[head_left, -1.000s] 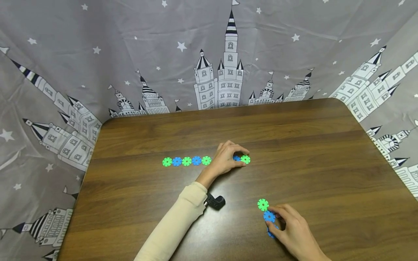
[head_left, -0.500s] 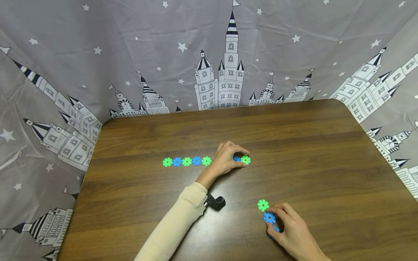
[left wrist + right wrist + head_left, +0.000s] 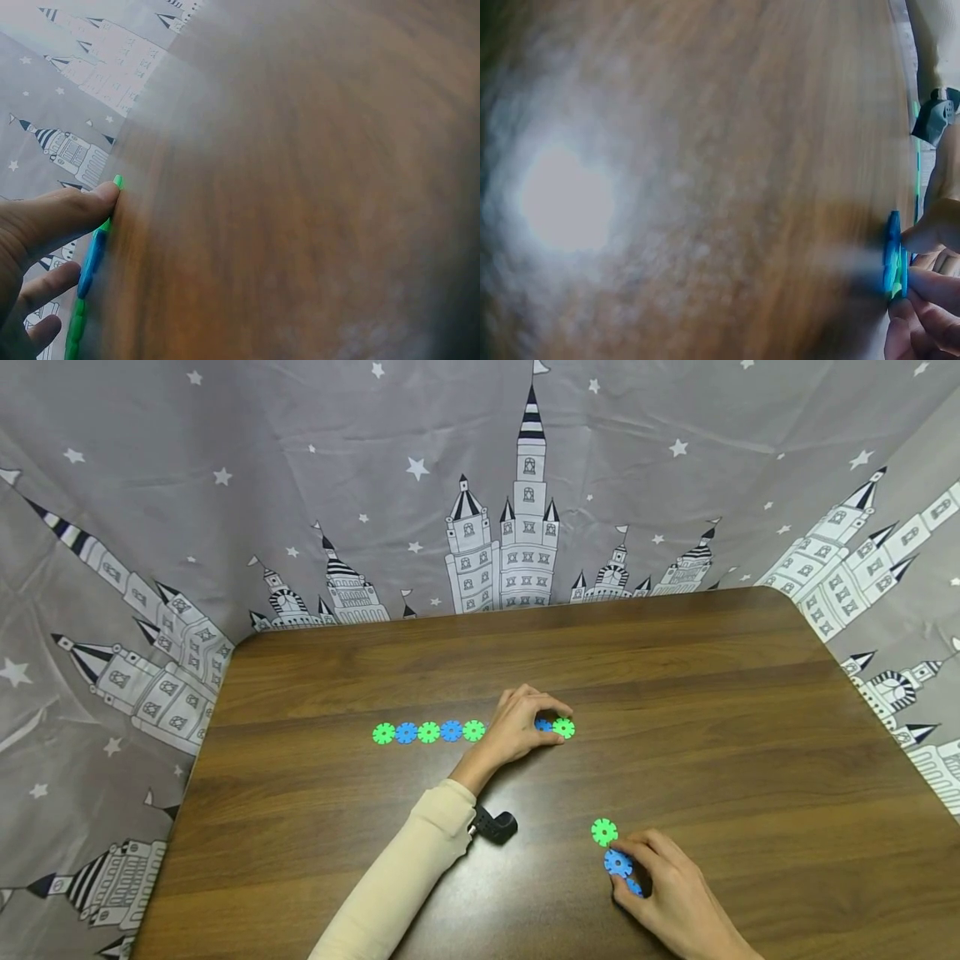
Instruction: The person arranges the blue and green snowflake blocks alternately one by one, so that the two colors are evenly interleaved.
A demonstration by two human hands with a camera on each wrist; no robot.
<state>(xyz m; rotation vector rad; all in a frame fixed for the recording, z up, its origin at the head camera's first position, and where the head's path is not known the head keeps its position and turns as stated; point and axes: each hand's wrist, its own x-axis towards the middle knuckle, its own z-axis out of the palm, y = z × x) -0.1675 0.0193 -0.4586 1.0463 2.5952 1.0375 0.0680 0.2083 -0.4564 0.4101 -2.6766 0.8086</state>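
Note:
Small notched discs, green and blue, form a row on the table. My left hand [image 3: 517, 722] rests over its right part, index finger and thumb at opposite edges of the end green disc [image 3: 563, 728]. A blue disc [image 3: 543, 725] shows inside the curve of those fingers; the hand hides the row left of it. Nearer the front, my right hand [image 3: 678, 889] pinches a blue disc [image 3: 618, 862] between thumb and index finger. Another blue disc [image 3: 634, 887] shows partly behind its thumb. Just beyond the fingertips lies a loose green disc [image 3: 604, 832].
The row's left part alternates colours, from a green disc [image 3: 384, 733] to another green disc [image 3: 473, 731] beside the left wrist. A black wrist camera [image 3: 497, 825] juts from the left sleeve. Behind the brown table [image 3: 712, 693] hangs a grey castle-print curtain [image 3: 420, 510].
The right thumb has shifted slightly, covering the lower blue disc differently, and the pinched blue disc has moved a little toward the front. The left hand and the row have stayed put.

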